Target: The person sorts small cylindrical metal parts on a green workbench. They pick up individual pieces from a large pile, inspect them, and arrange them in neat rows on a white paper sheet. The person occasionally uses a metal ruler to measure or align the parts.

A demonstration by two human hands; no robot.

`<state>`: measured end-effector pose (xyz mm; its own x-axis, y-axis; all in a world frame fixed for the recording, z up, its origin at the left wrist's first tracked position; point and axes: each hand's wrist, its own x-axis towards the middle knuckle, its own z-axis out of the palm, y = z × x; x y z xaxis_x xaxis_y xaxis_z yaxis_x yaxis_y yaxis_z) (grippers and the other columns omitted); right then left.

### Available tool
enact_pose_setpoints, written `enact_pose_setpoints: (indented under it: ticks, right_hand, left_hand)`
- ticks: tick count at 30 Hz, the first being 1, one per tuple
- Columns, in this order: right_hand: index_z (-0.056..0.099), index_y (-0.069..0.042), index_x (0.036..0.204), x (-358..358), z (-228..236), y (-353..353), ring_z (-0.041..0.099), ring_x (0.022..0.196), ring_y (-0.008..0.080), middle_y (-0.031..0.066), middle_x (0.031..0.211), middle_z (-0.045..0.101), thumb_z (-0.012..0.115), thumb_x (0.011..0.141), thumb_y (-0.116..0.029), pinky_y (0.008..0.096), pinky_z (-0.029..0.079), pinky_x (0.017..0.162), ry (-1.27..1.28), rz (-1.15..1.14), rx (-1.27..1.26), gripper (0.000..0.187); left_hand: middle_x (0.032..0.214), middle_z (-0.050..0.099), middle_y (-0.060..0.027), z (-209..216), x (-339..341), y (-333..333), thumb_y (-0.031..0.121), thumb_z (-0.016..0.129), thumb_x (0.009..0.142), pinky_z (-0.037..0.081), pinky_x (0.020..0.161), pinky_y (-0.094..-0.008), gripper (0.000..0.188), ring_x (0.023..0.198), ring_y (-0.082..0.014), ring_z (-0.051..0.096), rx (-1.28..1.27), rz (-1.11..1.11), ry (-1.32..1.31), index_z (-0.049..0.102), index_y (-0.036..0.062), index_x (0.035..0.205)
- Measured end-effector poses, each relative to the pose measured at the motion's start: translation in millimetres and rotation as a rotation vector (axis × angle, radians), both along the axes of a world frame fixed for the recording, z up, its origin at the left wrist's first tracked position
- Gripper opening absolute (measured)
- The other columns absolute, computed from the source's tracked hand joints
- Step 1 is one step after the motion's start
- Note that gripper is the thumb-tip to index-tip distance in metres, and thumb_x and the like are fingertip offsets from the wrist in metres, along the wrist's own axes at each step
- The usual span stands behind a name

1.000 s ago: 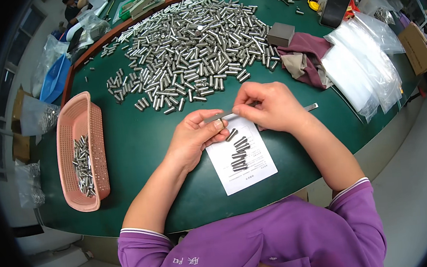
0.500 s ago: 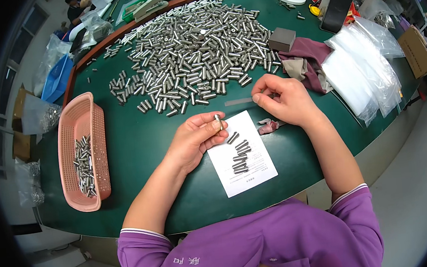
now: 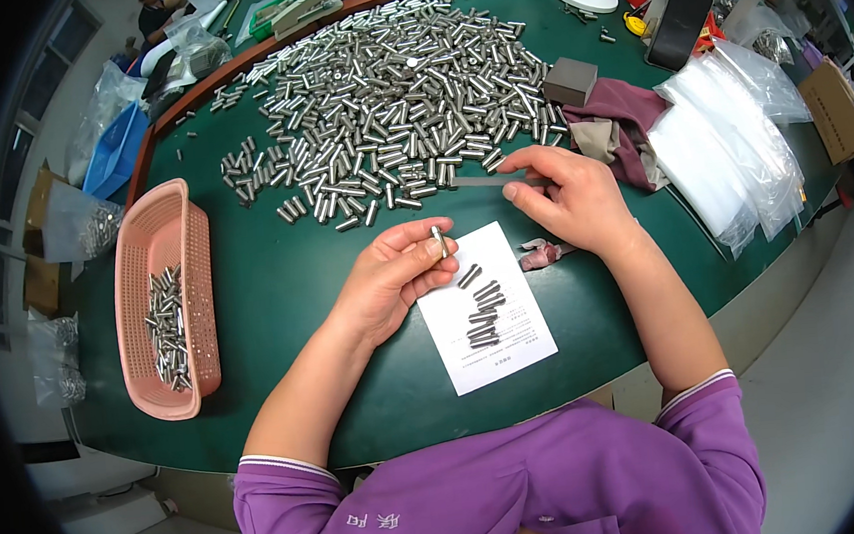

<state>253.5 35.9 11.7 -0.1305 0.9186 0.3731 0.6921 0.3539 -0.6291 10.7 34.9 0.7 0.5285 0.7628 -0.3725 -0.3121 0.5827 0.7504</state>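
The left hand [image 3: 388, 280] pinches one short silver metal pin [image 3: 438, 241] upright between thumb and fingertips, above the upper left corner of a white paper sheet [image 3: 485, 308] on the green table [image 3: 278, 279]; the right hand [image 3: 567, 201] grips a thin flat metal strip [image 3: 485, 181] beside the big heap of silver pins [image 3: 394, 99]

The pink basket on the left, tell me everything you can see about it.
The pink basket is an oblong tray of perforated plastic with rounded corners and a raised rim. It sits flat on the green table, near its left edge, long side running away from the person. A loose heap of small metal pins lies along its bottom; the rest of its floor is bare. Neither hand touches it; the left hand is well to its right.
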Motion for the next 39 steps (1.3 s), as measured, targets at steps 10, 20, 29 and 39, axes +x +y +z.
enact_pose_setpoints:
  ticks: [10, 20, 29, 39]
  right_hand:
    - [0.068, -0.012, 0.086, 10, -9, 3, 0.059, 0.084, 0.0237, 0.0039, 0.083, 0.06, 0.069, 0.077, -0.021, 0.0377, 0.048, 0.074, -0.242, -0.025, -0.027, 0.013]
    - [0.066, -0.013, 0.092, 5, -2, 3, 0.056, 0.09, 0.0243, 0.0029, 0.088, 0.06, 0.068, 0.077, -0.018, 0.0381, 0.045, 0.08, -0.173, 0.018, 0.171, 0.016]
    - [0.066, -0.013, 0.094, 4, -8, 5, 0.056, 0.089, 0.0245, 0.003, 0.089, 0.06, 0.068, 0.077, -0.019, 0.0391, 0.044, 0.08, -0.193, 0.05, 0.178, 0.018]
    - [0.067, -0.013, 0.094, 7, -5, 3, 0.056, 0.092, 0.0252, 0.0033, 0.092, 0.061, 0.064, 0.076, -0.015, 0.0391, 0.045, 0.083, -0.159, 0.105, 0.163, 0.018]
  left_hand:
    - [0.1, 0.065, -0.0071, 0, 1, 0, 0.012, 0.059, 0.092, 0.055, 0.076, -0.0231, 0.036, 0.085, -0.0116, 0.063, 0.045, -0.022, 0.011, 0.053, -0.0024, 0.125]
    - [0.086, 0.061, -0.0019, 16, 13, -17, 0.004, 0.065, 0.086, 0.048, 0.067, -0.0207, 0.02, 0.074, -0.0088, 0.058, 0.672, 0.091, 0.589, 0.063, 0.0, 0.105]
    - [0.088, 0.063, -0.0072, 2, 20, -22, -0.001, 0.066, 0.079, 0.05, 0.066, -0.0267, 0.017, 0.078, -0.0171, 0.061, 1.223, -0.039, 0.93, 0.065, 0.0018, 0.095]
    - [0.092, 0.064, -0.0077, 10, 20, -31, -0.006, 0.058, 0.081, 0.049, 0.07, -0.0274, 0.026, 0.083, -0.0185, 0.061, 1.216, -0.109, 0.916, 0.063, 0.0024, 0.105]
